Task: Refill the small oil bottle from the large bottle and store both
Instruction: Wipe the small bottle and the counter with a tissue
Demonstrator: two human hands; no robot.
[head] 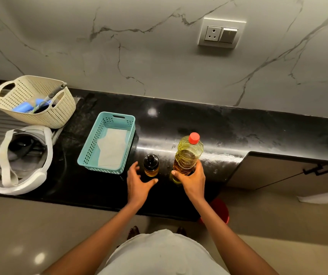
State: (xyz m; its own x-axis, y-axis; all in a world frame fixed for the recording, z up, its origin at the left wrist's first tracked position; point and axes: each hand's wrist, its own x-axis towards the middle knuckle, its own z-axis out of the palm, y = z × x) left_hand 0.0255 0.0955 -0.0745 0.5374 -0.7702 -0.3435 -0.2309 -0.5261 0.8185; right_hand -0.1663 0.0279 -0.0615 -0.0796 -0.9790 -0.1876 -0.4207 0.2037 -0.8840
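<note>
Teal basket sits left of small bottle on black counter. Left hand spread beside small bottle, holding nothing. Right hand grips large bottle low, upright, red-capped.

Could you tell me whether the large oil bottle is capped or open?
Capped: the large oil bottle stands upright, red cap on top.
</note>
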